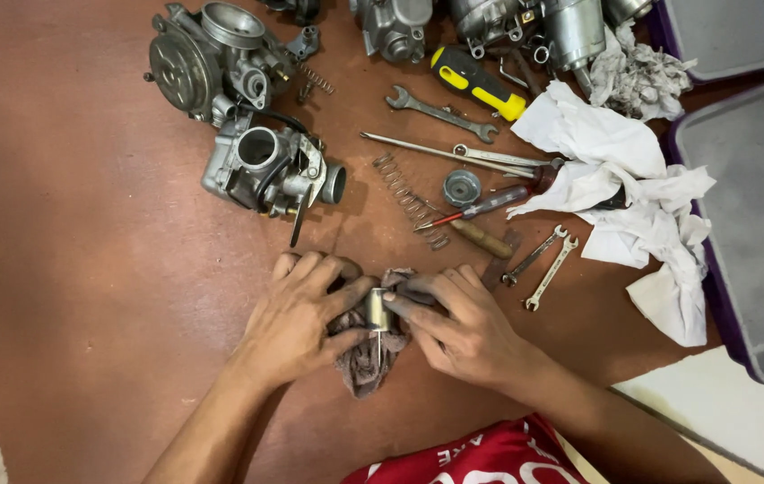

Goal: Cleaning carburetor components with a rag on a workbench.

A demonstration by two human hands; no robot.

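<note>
On the brown bench (pixel 86 296), both hands meet over a grimy grey rag (pixel 366 354). The left hand (pixel 297 323) and right hand (pixel 463 327) pinch a small metal cylinder with a thin needle (pixel 378 315), fingers closed on it. The slim needle could bend if squeezed sideways. It looks dull silver and oily.

Carburetors (pixel 261 166), wrenches (pixel 440 112), screwdrivers (pixel 476 82), and white rags (pixel 633 206) on table (pixel 86 269).

One head camera looks almost straight down, close over the brown table (pixel 86 269). The view takes in both forearms below and tools along the top edge.
</note>
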